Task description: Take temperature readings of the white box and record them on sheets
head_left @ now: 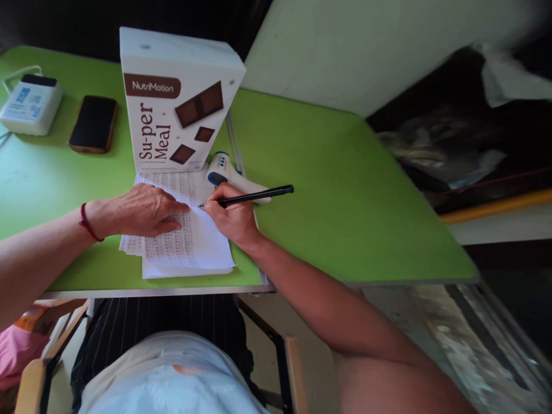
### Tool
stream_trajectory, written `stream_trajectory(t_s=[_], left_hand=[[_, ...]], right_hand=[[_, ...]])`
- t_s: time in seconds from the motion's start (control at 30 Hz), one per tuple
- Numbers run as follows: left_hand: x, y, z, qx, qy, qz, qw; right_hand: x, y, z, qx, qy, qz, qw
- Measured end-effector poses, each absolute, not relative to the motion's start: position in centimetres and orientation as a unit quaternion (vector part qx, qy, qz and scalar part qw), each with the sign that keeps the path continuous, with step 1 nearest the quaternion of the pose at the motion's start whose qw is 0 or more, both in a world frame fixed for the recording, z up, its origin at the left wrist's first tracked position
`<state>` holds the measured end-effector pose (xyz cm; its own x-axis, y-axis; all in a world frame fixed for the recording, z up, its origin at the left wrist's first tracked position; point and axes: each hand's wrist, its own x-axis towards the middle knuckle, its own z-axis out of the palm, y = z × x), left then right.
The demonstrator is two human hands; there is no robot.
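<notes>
Several sheets of paper point(207, 244) covered in rows of handwriting lie stacked near the table's front edge. My left hand point(144, 210), a red cord at its wrist, rests on the sheets with the index finger stretched out and the thumb apart. In my right hand point(235, 215) is a black pen point(259, 194), pinched between thumb and fingers, its tip at the paper just right of my left index fingertip. Behind that hand lies a white and blue infrared thermometer point(221, 168), its handle partly hidden by the hand and pen.
A white NutriMotion box point(150, 123) stands upright at the back edge of the papers. Left of it lie a dark phone point(92, 123) and a white device with a cable point(32, 103). The green table point(336, 190) has a seam; a wall point(319, 52) rises behind.
</notes>
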<state>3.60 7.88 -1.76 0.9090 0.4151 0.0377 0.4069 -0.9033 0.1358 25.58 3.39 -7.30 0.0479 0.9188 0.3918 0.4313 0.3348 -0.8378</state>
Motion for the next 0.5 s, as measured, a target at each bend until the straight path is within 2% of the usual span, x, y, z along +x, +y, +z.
stream_trajectory(t_s=[0.17, 0.5], left_hand=[[3.54, 7.87, -1.70, 0.974, 0.215, 0.023, 0.065], [3.62, 7.99, -1.63, 0.975, 0.214, 0.016, 0.059]], right_hand=[[25.52, 3.41, -7.29, -0.501, -0.640, 0.249, 0.526], [25.48, 3.40, -7.14, -0.517, -0.643, 0.259, 0.502]])
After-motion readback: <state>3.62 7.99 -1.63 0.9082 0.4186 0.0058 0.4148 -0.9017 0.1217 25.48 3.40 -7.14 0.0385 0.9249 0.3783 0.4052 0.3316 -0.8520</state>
